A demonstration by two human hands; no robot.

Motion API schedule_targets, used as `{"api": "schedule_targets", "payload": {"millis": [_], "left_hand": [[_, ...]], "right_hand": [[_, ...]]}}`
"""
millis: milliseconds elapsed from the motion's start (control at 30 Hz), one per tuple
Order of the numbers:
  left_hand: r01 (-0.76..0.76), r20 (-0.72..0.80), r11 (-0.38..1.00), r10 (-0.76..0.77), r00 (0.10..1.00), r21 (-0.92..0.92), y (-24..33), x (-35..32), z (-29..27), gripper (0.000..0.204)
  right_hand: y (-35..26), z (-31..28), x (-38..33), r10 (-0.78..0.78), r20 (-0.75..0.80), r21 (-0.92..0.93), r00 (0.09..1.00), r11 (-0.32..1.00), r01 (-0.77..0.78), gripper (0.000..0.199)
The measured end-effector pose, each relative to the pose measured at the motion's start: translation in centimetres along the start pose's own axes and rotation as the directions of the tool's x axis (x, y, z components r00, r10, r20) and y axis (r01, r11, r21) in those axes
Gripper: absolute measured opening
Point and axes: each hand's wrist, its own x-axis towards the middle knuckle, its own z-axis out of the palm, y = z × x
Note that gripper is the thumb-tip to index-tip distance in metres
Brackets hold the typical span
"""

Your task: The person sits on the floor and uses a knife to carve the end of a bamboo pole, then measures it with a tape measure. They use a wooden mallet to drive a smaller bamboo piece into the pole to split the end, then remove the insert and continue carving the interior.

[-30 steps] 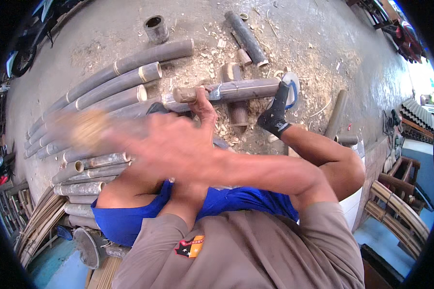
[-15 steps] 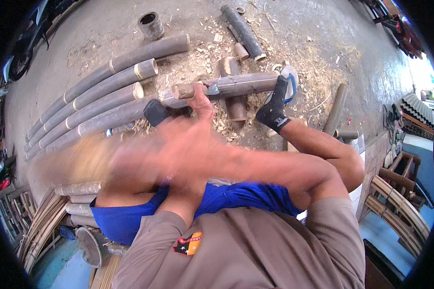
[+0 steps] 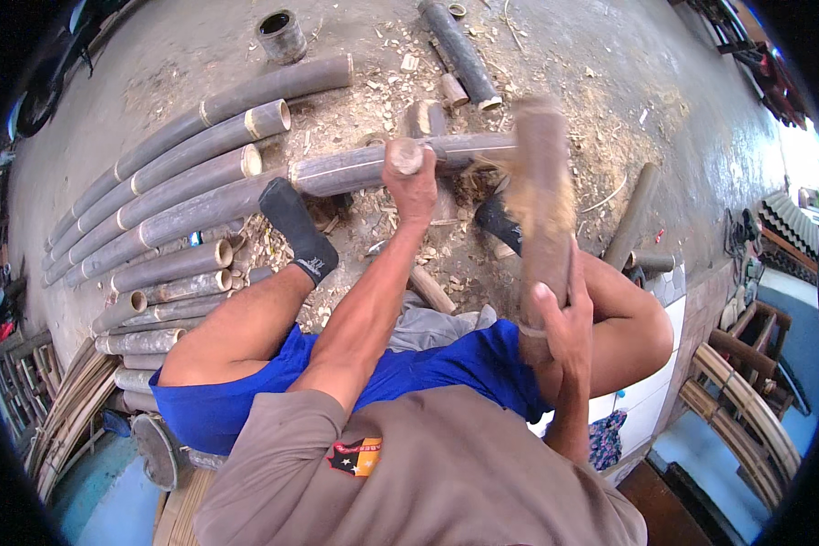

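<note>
A long dark bamboo pole (image 3: 341, 173) lies across the floor in front of me, a pale line along its side, with a thick bamboo piece (image 3: 425, 118) under it. My left hand (image 3: 411, 191) is closed on the round wooden handle of a tool (image 3: 407, 157), upright over the pole. The tool's lower part is hidden by my hand. To the right, my right hand (image 3: 569, 328) wraps the lower end of a thick wooden mallet (image 3: 546, 200). Its head is raised, slightly blurred, with yellow frayed fibres on one side.
Several bamboo poles (image 3: 209, 114) fan out at left, with shorter cut pieces (image 3: 168, 278) nearer. Wood chips (image 3: 364, 100) litter the floor. A round can (image 3: 282, 38) and a dark tube (image 3: 461, 55) lie farther off. My socked feet (image 3: 298, 227) flank the work.
My right arm has swung from across my body on the left over to the right with the mallet. My left hand and the tool handle have shifted right along the pole, the handle now more upright.
</note>
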Motion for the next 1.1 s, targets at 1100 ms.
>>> {"api": "schedule_targets", "payload": {"millis": [1100], "left_hand": [[-0.532,0.323,0.757,0.431,0.843,0.379,5.6,6.2,0.1,0.034]], "right_hand": [[6.2,-1.0,3.0,0.056,-0.201,0.384,0.978,0.923,0.026,0.081]]}}
